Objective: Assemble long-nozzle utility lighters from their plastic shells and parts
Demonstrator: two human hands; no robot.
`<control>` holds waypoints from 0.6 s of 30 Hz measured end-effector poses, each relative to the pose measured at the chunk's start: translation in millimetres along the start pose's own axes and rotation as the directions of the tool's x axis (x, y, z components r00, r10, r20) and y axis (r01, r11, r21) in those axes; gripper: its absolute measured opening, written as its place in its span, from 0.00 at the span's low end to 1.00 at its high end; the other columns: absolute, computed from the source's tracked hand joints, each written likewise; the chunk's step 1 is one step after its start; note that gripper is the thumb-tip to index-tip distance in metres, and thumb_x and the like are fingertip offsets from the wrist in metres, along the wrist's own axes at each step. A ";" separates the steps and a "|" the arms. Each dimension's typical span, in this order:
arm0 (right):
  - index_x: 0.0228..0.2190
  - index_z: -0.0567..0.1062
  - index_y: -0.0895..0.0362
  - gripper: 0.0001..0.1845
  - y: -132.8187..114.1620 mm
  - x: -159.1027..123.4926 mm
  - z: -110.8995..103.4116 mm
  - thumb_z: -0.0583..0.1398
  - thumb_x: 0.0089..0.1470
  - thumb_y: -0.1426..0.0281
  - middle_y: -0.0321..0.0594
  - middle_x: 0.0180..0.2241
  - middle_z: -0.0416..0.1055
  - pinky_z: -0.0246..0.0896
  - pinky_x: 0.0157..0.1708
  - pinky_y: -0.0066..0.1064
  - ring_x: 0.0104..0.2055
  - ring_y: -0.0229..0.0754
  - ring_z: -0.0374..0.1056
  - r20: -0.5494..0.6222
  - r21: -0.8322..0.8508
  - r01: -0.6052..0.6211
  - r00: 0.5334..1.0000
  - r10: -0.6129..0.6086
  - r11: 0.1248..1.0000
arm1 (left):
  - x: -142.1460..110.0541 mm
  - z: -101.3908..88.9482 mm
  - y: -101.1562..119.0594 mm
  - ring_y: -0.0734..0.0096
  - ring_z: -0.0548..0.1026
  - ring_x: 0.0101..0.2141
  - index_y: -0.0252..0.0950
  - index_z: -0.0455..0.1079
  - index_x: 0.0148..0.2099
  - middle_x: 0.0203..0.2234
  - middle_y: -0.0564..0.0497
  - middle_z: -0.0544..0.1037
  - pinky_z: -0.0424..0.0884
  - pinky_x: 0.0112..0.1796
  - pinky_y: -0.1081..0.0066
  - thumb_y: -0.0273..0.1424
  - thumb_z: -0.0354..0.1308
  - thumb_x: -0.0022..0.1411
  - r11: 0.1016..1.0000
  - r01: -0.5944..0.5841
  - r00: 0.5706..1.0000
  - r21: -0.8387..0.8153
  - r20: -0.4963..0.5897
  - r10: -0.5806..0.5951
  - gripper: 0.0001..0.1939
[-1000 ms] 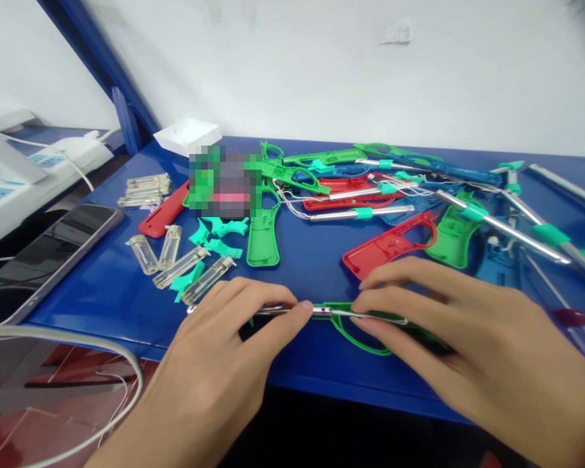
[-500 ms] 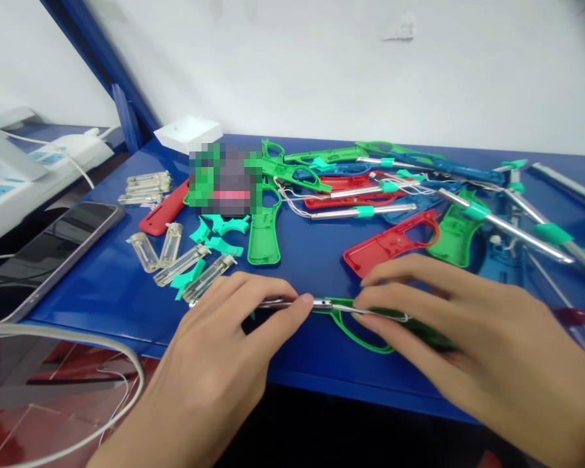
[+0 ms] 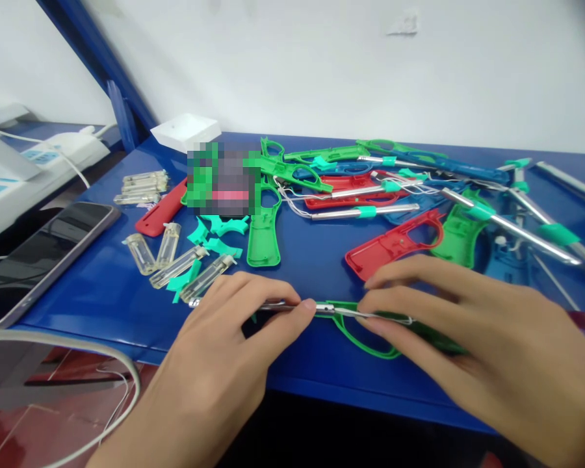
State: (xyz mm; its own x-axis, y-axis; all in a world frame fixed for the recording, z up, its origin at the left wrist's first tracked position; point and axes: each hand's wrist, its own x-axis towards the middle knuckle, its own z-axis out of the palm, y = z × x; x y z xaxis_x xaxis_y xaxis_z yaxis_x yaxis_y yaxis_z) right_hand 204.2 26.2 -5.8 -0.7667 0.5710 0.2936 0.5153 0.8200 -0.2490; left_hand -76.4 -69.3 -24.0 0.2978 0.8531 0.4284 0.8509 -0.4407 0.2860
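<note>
A: What's on the blue surface (image 3: 316, 257) by the white wall (image 3: 297, 71)?
B: Plastic handles (image 3: 264, 244), some under a pixelated patch (image 3: 224, 179) I can't see through, and a phone (image 3: 53, 253) cut off at the left.
A: And the metal tube (image 3: 325, 308)?
B: Near the front edge. The left hand's (image 3: 229, 341) grip is clamped on it, covering its middle.
A: The right hand (image 3: 458, 325)?
B: Its grip is pinched on the white wire (image 3: 345, 312); a green hoop (image 3: 358, 342) shows, the rest hidden behind the fingers.

1 silver tube (image 3: 325, 309), white wire (image 3: 347, 312) at right end, lies along 1 green casing (image 3: 345, 305).
</note>
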 end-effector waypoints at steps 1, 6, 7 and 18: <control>0.50 0.77 0.42 0.08 -0.1 0.6 -0.1 0.57 0.79 0.62 0.33 0.54 0.78 0.71 0.26 0.36 0.42 0.42 0.83 -0.003 0.000 -0.001 1.000 0.001 1.000 | -0.3 0.2 -0.1 0.64 0.79 0.49 0.51 0.77 0.64 0.52 0.50 0.81 0.80 0.55 0.62 0.16 0.50 0.77 1.000 0.010 1.000 -0.009 0.004 -0.010 0.28; 0.50 0.81 0.44 0.10 -3.3 4.7 -6.2 0.58 0.78 0.64 0.34 0.53 0.82 0.77 0.34 0.33 0.42 0.44 0.83 0.051 0.018 -0.045 0.998 0.044 0.999 | -1.0 1.1 -0.1 0.65 0.81 0.48 0.52 0.78 0.63 0.52 0.52 0.82 0.83 0.50 0.67 0.19 0.53 0.78 0.995 0.065 0.998 -0.076 0.020 -0.063 0.25; 0.50 0.82 0.44 0.10 -3.9 5.1 -8.1 0.59 0.77 0.65 0.34 0.53 0.83 0.77 0.35 0.33 0.42 0.44 0.83 0.065 0.024 -0.055 0.996 0.054 0.998 | -0.5 1.3 0.3 0.65 0.81 0.47 0.52 0.78 0.63 0.51 0.52 0.83 0.83 0.49 0.67 0.19 0.52 0.78 0.995 0.069 0.997 -0.069 0.028 -0.067 0.25; 0.50 0.84 0.43 0.11 -3.5 1.3 -13.8 0.60 0.76 0.67 0.33 0.55 0.84 0.81 0.36 0.34 0.44 0.46 0.84 0.115 0.017 -0.088 0.990 0.085 0.996 | 11.2 -0.6 2.7 0.61 0.76 0.45 0.47 0.75 0.60 0.50 0.49 0.78 0.78 0.47 0.61 0.28 0.45 0.85 1.000 -0.001 0.994 0.007 0.109 0.000 0.18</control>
State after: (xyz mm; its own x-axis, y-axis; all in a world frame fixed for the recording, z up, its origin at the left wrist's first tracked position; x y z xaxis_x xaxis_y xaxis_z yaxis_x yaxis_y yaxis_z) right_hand 206.7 24.6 8.2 -0.7589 0.6304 0.1630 0.5739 0.7659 -0.2898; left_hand -71.0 -61.2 -17.9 0.3435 0.8784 0.3322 0.8537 -0.4395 0.2794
